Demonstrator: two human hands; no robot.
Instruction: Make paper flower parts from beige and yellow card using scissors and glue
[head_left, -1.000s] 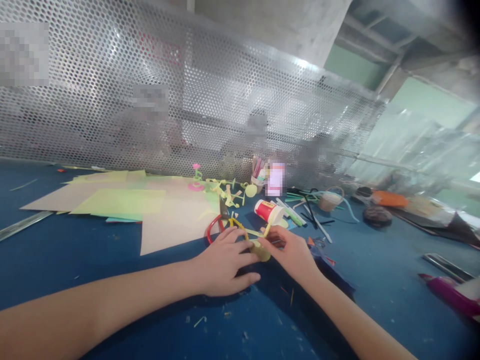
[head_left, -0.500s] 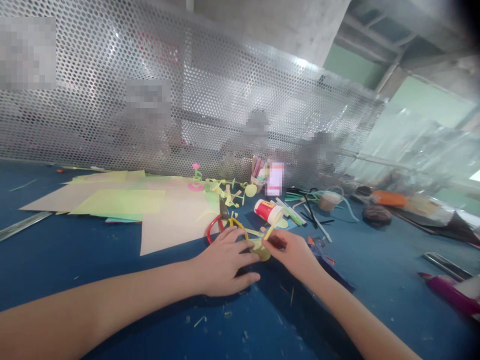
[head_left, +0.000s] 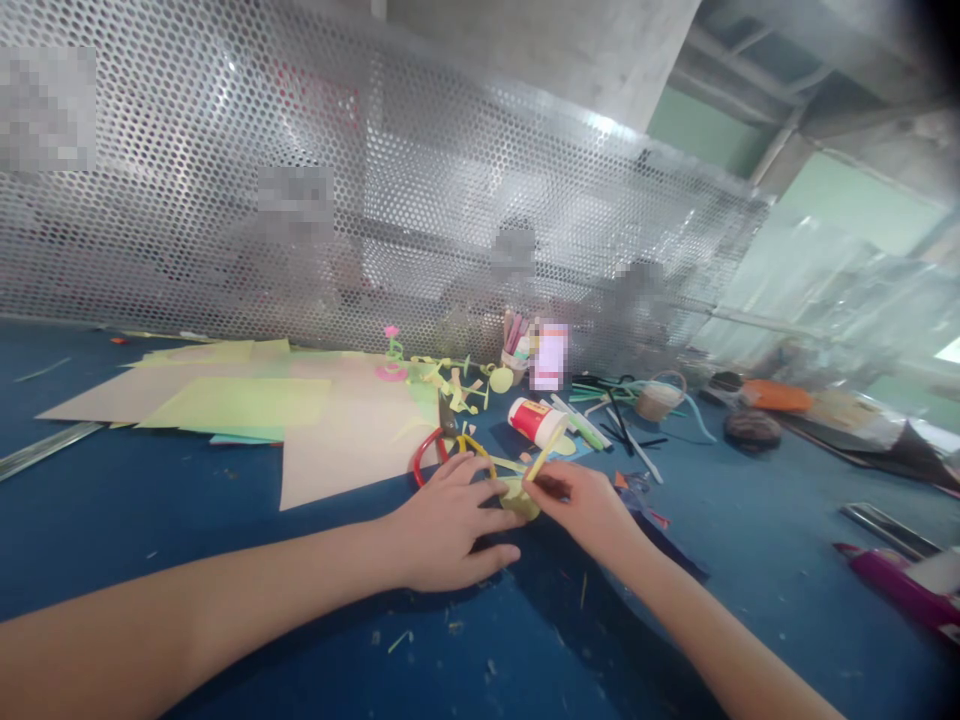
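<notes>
My left hand [head_left: 457,525] lies open on the blue table, its fingers spread and the fingertips at the edge of a pale yellow paper disc [head_left: 523,500]. My right hand [head_left: 581,505] is closed in a pinch on a narrow yellow paper strip [head_left: 545,455], which stands up at a slant over the disc. Whether the strip's lower end touches the disc is hidden by the fingers. Just beyond the left hand are scissors with red and yellow handles [head_left: 427,460], partly covered by that hand. A red and white glue bottle [head_left: 536,422] lies on its side behind the strip.
Large paper sheets [head_left: 352,430] spread over the left side, with a metal ruler [head_left: 45,452] beside them. Yellow paper cuttings [head_left: 457,388] and a pink paper flower [head_left: 391,355] stand behind. A small basket [head_left: 660,400] and a purple tool [head_left: 900,590] are at right. Perforated metal screens the back.
Both hands keep nearly the same place and pose. The strip stays pinched in my right hand, and the view has shifted only slightly.
</notes>
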